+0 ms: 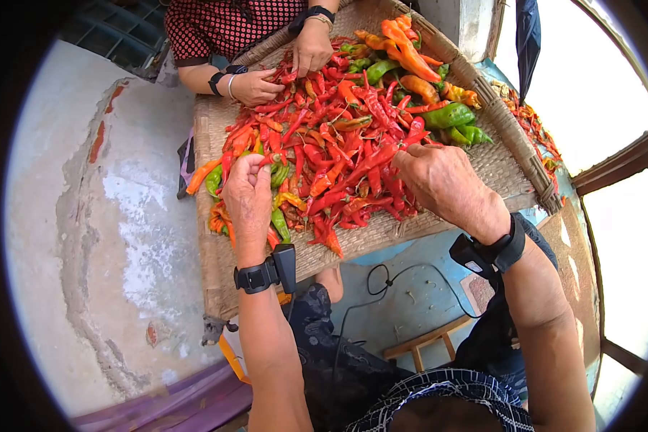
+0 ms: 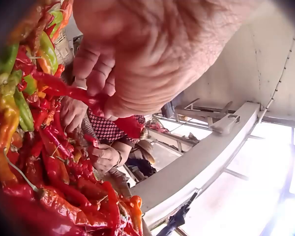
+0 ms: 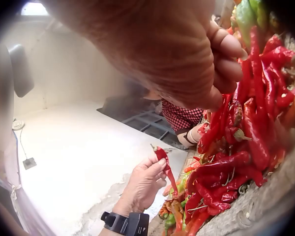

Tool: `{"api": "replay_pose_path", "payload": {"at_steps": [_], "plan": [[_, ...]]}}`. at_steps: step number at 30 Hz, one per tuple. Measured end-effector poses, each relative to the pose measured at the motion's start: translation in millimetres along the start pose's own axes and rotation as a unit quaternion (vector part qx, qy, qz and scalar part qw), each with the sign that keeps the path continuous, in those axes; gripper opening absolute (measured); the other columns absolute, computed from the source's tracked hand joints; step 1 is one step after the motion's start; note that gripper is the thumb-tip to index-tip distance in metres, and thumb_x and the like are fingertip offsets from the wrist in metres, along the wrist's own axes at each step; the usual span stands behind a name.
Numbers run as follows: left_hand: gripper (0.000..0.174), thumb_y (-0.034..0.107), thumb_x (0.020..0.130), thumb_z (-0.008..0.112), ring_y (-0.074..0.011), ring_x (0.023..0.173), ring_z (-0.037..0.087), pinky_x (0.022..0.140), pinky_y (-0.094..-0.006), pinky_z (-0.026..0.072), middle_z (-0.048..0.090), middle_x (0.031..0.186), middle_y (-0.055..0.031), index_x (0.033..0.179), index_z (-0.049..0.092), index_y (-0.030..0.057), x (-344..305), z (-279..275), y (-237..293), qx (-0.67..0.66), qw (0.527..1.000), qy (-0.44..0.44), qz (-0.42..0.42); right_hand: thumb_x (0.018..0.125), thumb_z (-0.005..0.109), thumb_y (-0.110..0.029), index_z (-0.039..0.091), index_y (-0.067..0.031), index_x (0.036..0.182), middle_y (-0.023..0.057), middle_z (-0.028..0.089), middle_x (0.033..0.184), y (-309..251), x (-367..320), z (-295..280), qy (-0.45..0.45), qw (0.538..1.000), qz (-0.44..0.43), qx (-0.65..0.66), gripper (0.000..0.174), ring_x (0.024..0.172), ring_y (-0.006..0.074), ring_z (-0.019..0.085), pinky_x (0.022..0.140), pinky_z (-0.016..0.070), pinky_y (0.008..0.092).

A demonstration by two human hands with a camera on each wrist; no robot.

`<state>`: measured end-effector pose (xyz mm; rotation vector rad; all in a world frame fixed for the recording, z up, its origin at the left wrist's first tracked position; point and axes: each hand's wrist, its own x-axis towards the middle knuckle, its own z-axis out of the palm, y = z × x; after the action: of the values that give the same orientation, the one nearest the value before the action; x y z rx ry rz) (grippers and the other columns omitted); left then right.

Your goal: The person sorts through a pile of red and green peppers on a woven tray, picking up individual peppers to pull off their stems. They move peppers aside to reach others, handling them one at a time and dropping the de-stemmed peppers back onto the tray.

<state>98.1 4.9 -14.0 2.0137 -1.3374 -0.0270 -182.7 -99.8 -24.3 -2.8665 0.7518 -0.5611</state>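
My left hand [image 1: 248, 194] pinches a red chili pepper [image 2: 64, 89] between thumb and fingers, held up over the left part of a heap of red chili peppers [image 1: 338, 158]. In the right wrist view that pepper's stem points up from my left fingertips. At the right side of the heap, my right hand [image 1: 450, 189] is curled, with its thumb and fingertips around a red chili pepper [image 3: 217, 120] that still lies among the others. My palm hides much of this grip. The heap lies on a large woven tray [image 1: 219, 245].
Across the tray, another person's two hands [image 1: 255, 88] handle peppers at the far edge. Green peppers [image 1: 450, 115] and orange ones [image 1: 410, 50] lie at the far right. Below are a cable [image 1: 387, 282] and a wooden stool [image 1: 428, 342]. A dark folded umbrella [image 1: 527, 43] hangs at the right.
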Motion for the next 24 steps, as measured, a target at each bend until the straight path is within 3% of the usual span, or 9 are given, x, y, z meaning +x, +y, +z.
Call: {"api": "replay_pose_path", "payload": {"at_steps": [3,5,9,11,13,14,19,22,24], "plan": [[0.013,0.012,0.091,0.064,-0.0071,0.075,0.054,0.07,-0.0215,0.0464,0.06,0.085,0.0023,0.1,0.062,0.003,-3.4,-0.9,16.6,-0.12,0.992,0.013,-0.028,0.075,0.062,-0.007,0.055,-0.0013,0.087,0.0134,0.062,0.075,-2.2,0.7,2.6,0.017,1.0,0.002,0.006,0.015,0.07,0.0311,0.066,0.058,0.0529,0.0405],[0.015,0.015,0.091,0.065,-0.0053,0.075,0.056,0.07,-0.0207,0.0472,0.06,0.084,0.002,0.101,0.06,0.0046,-8.8,-6.0,36.1,-0.44,0.876,-0.146,-0.133,0.075,0.062,-0.007,0.055,-0.0015,0.087,0.0133,0.062,0.076,-4.9,3.5,4.9,0.024,1.0,0.001,0.01,0.015,0.07,0.0315,0.066,0.058,0.0528,0.0407],[0.017,0.015,0.092,0.063,-0.0048,0.08,0.058,0.073,-0.0204,0.0481,0.062,0.089,0.0018,0.106,0.059,0.0059,-4.6,-10.8,50.9,-0.282,0.867,-0.379,-0.16,0.075,0.062,-0.007,0.055,-0.0018,0.086,0.0133,0.061,0.075,-5.1,4.6,7.0,0.032,0.999,0.001,0.012,0.015,0.069,0.0326,0.065,0.058,0.0525,0.0414],[0.027,0.016,0.093,0.063,-0.0057,0.079,0.059,0.071,-0.0204,0.049,0.063,0.096,-0.0022,0.115,0.057,0.003,3.4,5.1,43.7,-0.314,0.881,-0.32,-0.15,0.075,0.062,-0.007,0.055,-0.0019,0.086,0.0133,0.061,0.076,-5.1,3.7,7.2,0.025,1.0,0.007,0.016,0.014,0.069,0.0328,0.065,0.058,0.0525,0.0415],[0.039,0.019,0.094,0.062,-0.0064,0.075,0.059,0.066,-0.0194,0.0495,0.064,0.101,-0.0076,0.126,0.051,-0.0008,14.9,20.6,52.8,-0.537,0.832,0.026,-0.139,0.074,0.062,-0.007,0.055,-0.0017,0.086,0.0133,0.061,0.076,-3.8,3.2,5.0,0.025,1.0,0.001,0.017,0.015,0.069,0.0328,0.065,0.057,0.0523,0.042],[0.048,0.021,0.095,0.061,-0.008,0.071,0.059,0.062,-0.02,0.0492,0.064,0.105,-0.012,0.132,0.045,-0.004,20.4,25.5,49.6,-0.517,0.838,0.058,-0.161,0.074,0.062,-0.007,0.055,-0.0017,0.086,0.0133,0.061,0.076,-3.6,2.1,4.5,0.025,1.0,0.004,0.016,0.015,0.069,0.0328,0.065,0.057,0.0523,0.042],[0.048,0.024,0.09,0.067,-0.0068,0.066,0.055,0.055,-0.0196,0.0444,0.062,0.089,-0.0053,0.127,0.049,0.0001,17.3,64.4,32.0,-0.16,0.977,-0.101,-0.096,0.073,0.063,-0.006,0.055,-0.0014,0.087,0.0132,0.062,0.078,-2.6,-0.1,1.7,0.017,1.0,0.002,0.026,0.017,0.071,0.0326,0.066,0.059,0.0526,0.0414],[0.041,0.021,0.088,0.068,-0.0094,0.069,0.057,0.061,-0.0227,0.0469,0.063,0.086,-0.0066,0.119,0.051,-0.0017,13.6,79.3,34.8,-0.168,0.98,-0.084,-0.064,0.073,0.064,-0.007,0.056,-0.0016,0.088,0.0131,0.062,0.078,-3.5,-0.9,0.4,0.011,0.999,0.009,0.034,0.018,0.072,0.0319,0.066,0.059,0.053,0.0405],[0.036,0.015,0.087,0.069,-0.0039,0.062,0.05,0.054,-0.0187,0.0412,0.061,0.085,-0.0021,0.116,0.052,0.0015,13.4,68.3,48.3,-0.353,0.924,-0.097,-0.113,0.073,0.064,-0.007,0.056,-0.0018,0.089,0.013,0.062,0.079,-3.2,-0.6,1.1,0.013,0.999,0.01,0.027,0.018,0.073,0.0318,0.066,0.059,0.053,0.0404]]}}
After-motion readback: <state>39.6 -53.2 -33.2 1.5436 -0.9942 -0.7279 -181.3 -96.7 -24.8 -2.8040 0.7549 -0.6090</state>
